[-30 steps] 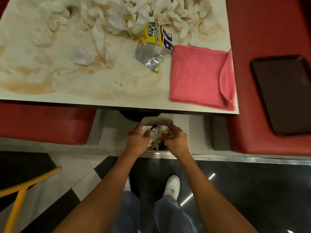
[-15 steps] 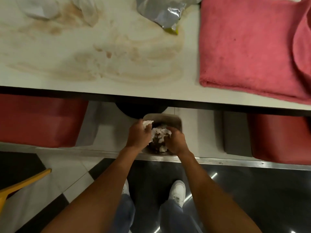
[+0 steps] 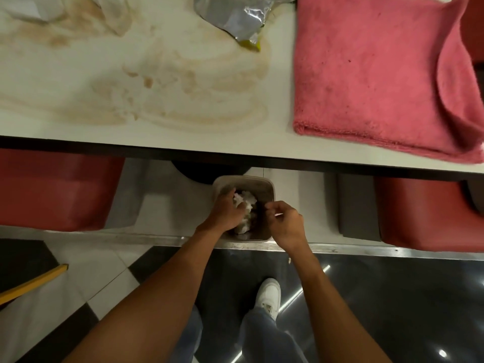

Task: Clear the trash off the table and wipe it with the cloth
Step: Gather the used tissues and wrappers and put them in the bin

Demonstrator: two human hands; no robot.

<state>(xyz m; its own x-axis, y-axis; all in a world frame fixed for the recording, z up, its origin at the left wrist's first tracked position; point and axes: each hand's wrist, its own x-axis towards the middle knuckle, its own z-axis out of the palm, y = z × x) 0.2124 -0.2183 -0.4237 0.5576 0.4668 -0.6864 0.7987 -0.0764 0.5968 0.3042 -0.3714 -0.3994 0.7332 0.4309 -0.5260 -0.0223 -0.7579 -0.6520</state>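
Floor: black and white tiles with a metal strip, below one white table (image 3: 78, 132) whose top carries brown smeared stains.

Item count:
- One pink cloth (image 3: 379, 74), folded, lying flat at the near right corner of the table. One flap is turned over along its right side. The picture border cuts off its right margin.
- One foil wrapper (image 3: 235, 17) towards the far side of the table, just left of the cloth. Only the silver inner face and a yellow tip show, the rest is cut off, and no print can be read.
- Crumpled white napkins (image 3: 115, 19) at the far left, mostly cut off, so they cannot be counted.
- One small bin (image 3: 272, 189) on the floor below the near edge of the table, holding crumpled paper (image 3: 247, 199).
- Two red seats (image 3: 52, 192), (image 3: 429, 216), one at each side.
- One white shoe (image 3: 268, 294).

Hands:
- The left hand (image 3: 226, 213) is inside the bin, resting on the paper. Whether its fingers close round the paper cannot be determined.
- The right hand (image 3: 285, 224) hovers over the right rim of the bin, fingers loosely curled, with nothing visible in them.
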